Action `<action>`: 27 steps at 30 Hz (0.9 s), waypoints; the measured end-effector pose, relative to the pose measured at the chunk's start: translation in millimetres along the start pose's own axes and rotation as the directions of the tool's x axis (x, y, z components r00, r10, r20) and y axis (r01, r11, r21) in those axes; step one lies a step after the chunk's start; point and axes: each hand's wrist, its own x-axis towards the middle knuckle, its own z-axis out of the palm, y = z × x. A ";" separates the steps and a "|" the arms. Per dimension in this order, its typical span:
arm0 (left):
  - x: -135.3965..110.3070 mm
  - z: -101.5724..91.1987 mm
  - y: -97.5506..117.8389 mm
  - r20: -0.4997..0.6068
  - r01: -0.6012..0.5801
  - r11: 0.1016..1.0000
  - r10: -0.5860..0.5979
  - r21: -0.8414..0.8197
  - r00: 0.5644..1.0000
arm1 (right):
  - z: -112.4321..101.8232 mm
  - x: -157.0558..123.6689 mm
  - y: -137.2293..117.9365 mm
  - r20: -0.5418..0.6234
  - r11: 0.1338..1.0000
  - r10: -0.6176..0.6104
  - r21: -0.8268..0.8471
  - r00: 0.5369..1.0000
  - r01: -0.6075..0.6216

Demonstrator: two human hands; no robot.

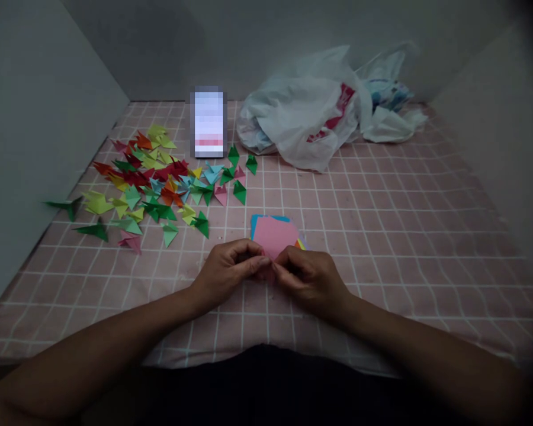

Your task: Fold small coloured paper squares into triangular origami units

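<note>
Close together near the table's front, my left hand [233, 266] and my right hand [313, 275] pinch a small pink piece of folded paper [263, 272] between thumbs and fingertips. Most of that piece is hidden by the fingers, so its folded shape cannot be made out. Just beyond the hands lies a stack of coloured origami paper [276, 232], pink on top, with blue, orange, yellow and purple edges sticking out. To the left spreads a pile of folded paper cranes [160, 174] in green, red, yellow, orange, blue and pink.
A phone [208, 123] with a lit, blurred screen stands upright behind the cranes. White plastic bags [302, 112] sit against the back wall, right of the phone. A pink checked cloth [404, 219] covers the table, which walls enclose at the back and both sides.
</note>
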 end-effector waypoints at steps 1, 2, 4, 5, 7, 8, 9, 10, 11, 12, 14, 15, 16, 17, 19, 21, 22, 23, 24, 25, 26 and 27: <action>-0.3 -0.1 0.7 0.001 -0.010 1.000 0.010 0.018 1.000 | -0.1 0.0 -0.3 0.003 1.000 -0.014 -0.002 1.000 0.014; -0.6 -0.4 1.5 0.001 -0.022 0.999 0.022 0.035 1.000 | -0.5 0.1 -0.7 0.014 1.000 -0.011 0.011 1.000 0.011; -1.0 -1.1 2.8 -0.003 -0.028 0.998 0.028 0.055 1.000 | -1.6 0.5 -2.0 0.076 0.990 0.055 0.122 0.996 -0.064; -1.1 -1.5 3.2 -0.010 -0.021 0.999 0.021 0.050 1.000 | -2.3 0.8 -2.6 0.122 0.968 0.107 0.215 0.987 -0.132; -1.2 -2.1 3.1 -0.031 0.010 1.000 -0.010 0.022 0.999 | -3.6 1.7 -3.4 0.218 0.868 0.203 0.411 0.955 -0.279; -1.2 -2.3 2.7 -0.042 0.026 1.000 -0.026 0.004 0.999 | -4.0 2.3 -3.5 0.253 0.807 0.234 0.489 0.939 -0.332; -1.3 -2.5 2.2 -0.049 0.039 0.999 -0.040 -0.011 0.998 | -4.3 2.8 -3.3 0.273 0.756 0.252 0.544 0.928 -0.365; -1.4 -2.5 1.7 -0.053 0.046 0.999 -0.047 -0.021 0.997 | -4.3 3.2 -3.0 0.284 0.721 0.263 0.577 0.922 -0.383; -1.5 -2.5 1.2 -0.055 0.048 0.999 -0.049 -0.026 0.997 | -4.1 3.6 -2.6 0.295 0.698 0.271 0.595 0.916 -0.398; -1.6 -2.4 0.9 -0.054 0.044 0.999 -0.045 -0.028 0.998 | -3.8 3.9 -2.2 0.309 0.684 0.277 0.602 0.910 -0.412; -1.7 -2.2 0.6 -0.045 0.032 0.999 -0.033 -0.029 0.998 | -3.0 4.1 -1.9 0.332 0.670 0.290 0.599 0.898 -0.438; -1.7 -2.2 0.6 -0.038 0.029 0.999 -0.030 -0.030 0.999 | -2.7 4.1 -1.9 0.340 0.668 0.297 0.594 0.892 -0.448; -1.7 -2.2 0.6 -0.031 0.029 0.999 -0.030 -0.028 0.999 | -2.5 4.0 -2.0 0.344 0.667 0.303 0.590 0.889 -0.456; -1.8 -2.3 0.6 -0.022 0.032 0.999 -0.033 -0.025 0.999 | -2.3 3.9 -2.2 0.346 0.664 0.306 0.590 0.887 -0.459; -2.1 -2.8 0.1 -0.007 0.035 0.999 -0.035 -0.009 0.999 | -2.4 3.6 -2.4 0.352 0.661 0.305 0.591 0.885 -0.463; -2.9 -3.6 -0.8 0.004 0.030 0.999 -0.030 0.019 1.000 | -2.5 3.4 -2.4 0.366 0.653 0.306 0.591 0.879 -0.473; -3.4 -4.0 -1.3 0.009 0.028 0.999 -0.028 0.032 1.000 | -2.4 3.3 -2.3 0.377 0.646 0.305 0.593 0.875 -0.480; -4.0 -4.2 -1.8 0.012 0.026 0.999 -0.026 0.039 1.000 | -2.3 3.2 -2.4 0.389 0.641 0.301 0.594 0.871 -0.487; -4.5 -4.2 -2.1 0.017 0.024 0.999 -0.025 0.042 1.000 | -2.0 3.1 -2.6 0.400 0.637 0.297 0.594 0.867 -0.492; -4.8 -4.0 -2.2 0.023 0.021 0.999 -0.022 0.040 0.999 | -1.7 3.1 -3.0 0.406 0.635 0.293 0.594 0.866 -0.493; -5.0 -3.5 -2.1 0.030 0.016 0.999 -0.017 0.034 0.999 | -1.3 3.1 -3.7 0.408 0.637 0.292 0.592 0.865 -0.494; -5.0 -2.9 -1.9 0.034 0.012 1.000 -0.013 0.024 0.999 | -1.0 3.1 -4.5 0.401 0.643 0.296 0.587 0.867 -0.492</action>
